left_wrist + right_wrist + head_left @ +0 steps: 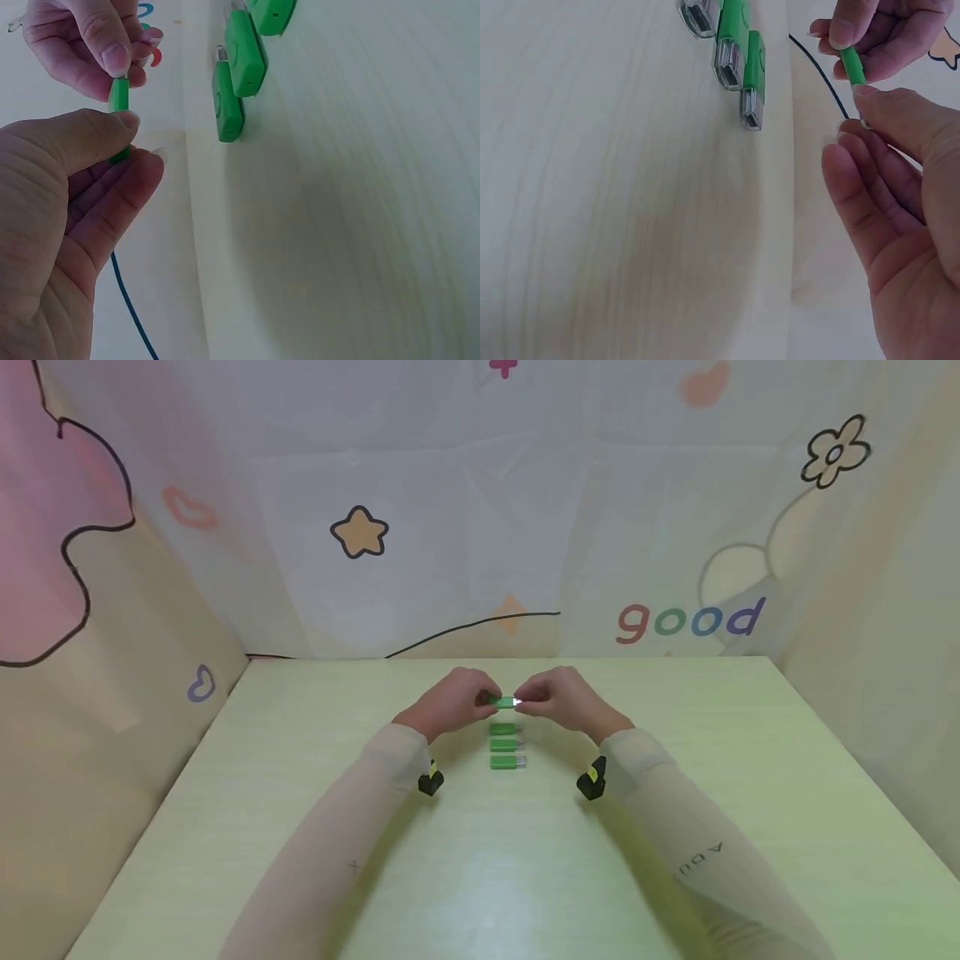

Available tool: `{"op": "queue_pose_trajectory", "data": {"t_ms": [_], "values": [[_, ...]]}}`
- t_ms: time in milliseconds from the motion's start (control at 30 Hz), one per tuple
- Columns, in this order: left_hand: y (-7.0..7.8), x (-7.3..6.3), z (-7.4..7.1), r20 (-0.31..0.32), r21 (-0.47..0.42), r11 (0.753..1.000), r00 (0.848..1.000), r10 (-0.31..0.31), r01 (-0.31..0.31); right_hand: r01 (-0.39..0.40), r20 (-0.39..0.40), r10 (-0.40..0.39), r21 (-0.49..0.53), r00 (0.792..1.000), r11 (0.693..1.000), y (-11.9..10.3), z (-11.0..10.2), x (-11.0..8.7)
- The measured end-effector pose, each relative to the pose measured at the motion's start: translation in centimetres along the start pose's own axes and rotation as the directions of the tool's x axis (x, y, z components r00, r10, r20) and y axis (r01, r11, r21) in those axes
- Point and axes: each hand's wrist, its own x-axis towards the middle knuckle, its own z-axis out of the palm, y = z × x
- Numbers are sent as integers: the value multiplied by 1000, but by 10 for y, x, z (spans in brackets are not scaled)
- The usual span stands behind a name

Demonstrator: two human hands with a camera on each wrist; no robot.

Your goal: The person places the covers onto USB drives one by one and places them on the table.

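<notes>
Above the far half of the table, a green USB flash drive (506, 702) is held level between both hands. My left hand (457, 700) pinches its green body between thumb and fingers. My right hand (566, 697) pinches the connector end, whose tip the fingers hide. Three more green USB drives lie in a column just nearer than the hands: a far one (502, 729), a middle one (503, 746) and a near one (507, 762). Their connector ends point right. Clear caps cover the connectors, as the near-end cap (751, 110) shows in the right wrist view.
The pale wooden table (480, 877) meets a printed cloth backdrop (465, 527) close behind the hands. More cloth stands along both sides. Black devices with yellow marks sit at the left wrist (431, 778) and right wrist (592, 779).
</notes>
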Motion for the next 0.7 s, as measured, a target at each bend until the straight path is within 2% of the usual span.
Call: {"op": "queue_pose_trajectory", "data": {"t_ms": [100, 333, 700], "values": [[-5, 5, 4, 32, -6, 1000, 999, -27, 27, 5, 16, -4, -22, 1000, 1000, 6, 4, 6], [-12, 16, 13, 86, 2, 997, 994, -74, 75, -41, 62, 43, -47, 997, 998, 13, 9, 13], [-13, 27, 20, 127, 74, 994, 988, -89, 80, -106, 144, 121, -108, 982, 989, 15, 8, 23]]}}
